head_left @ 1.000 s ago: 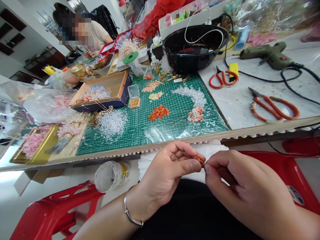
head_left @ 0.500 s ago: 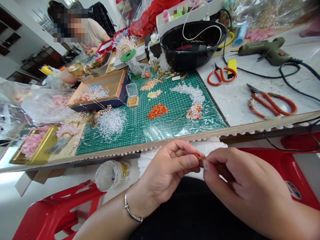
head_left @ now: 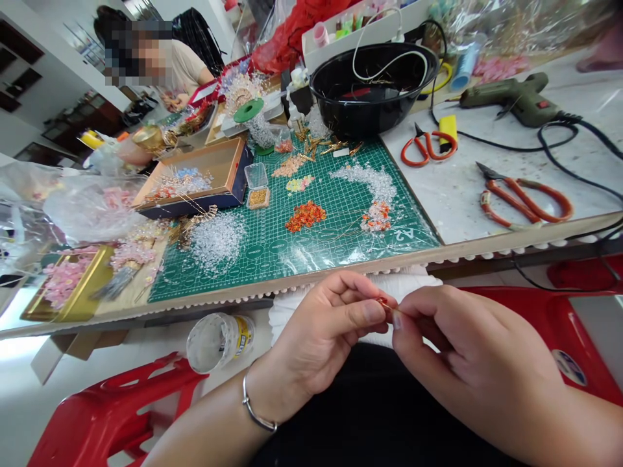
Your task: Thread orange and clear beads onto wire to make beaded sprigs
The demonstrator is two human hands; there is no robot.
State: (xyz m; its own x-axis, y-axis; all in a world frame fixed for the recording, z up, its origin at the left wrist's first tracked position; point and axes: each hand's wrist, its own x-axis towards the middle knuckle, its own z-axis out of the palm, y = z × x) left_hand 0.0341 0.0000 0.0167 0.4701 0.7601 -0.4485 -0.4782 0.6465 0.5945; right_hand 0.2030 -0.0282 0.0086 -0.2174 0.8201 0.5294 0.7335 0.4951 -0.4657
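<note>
My left hand (head_left: 326, 331) and my right hand (head_left: 467, 350) meet in front of the table edge. Their thumbs and fingertips pinch a thin wire strung with small orange beads (head_left: 387, 304), which my fingers partly hide. A metal bangle (head_left: 256, 405) circles my left wrist. Beyond my hands lies a green cutting mat (head_left: 265, 259) holding a pile of clear beads (head_left: 217, 241) and a pile of orange beads (head_left: 305, 216). Neither hand touches the mat.
A black bowl (head_left: 363, 94), orange-handled scissors (head_left: 428, 148), larger orange-handled shears (head_left: 525, 200) and a hot glue gun (head_left: 511, 94) lie beyond the mat. A wooden tray (head_left: 195, 175) stands left of them. A co-worker (head_left: 182, 68) sits across the table. Red stools (head_left: 111, 415) stand below.
The table and mat have shifted slightly in view as my head moved. My hands have drifted a little left, still pinching the beaded wire.
</note>
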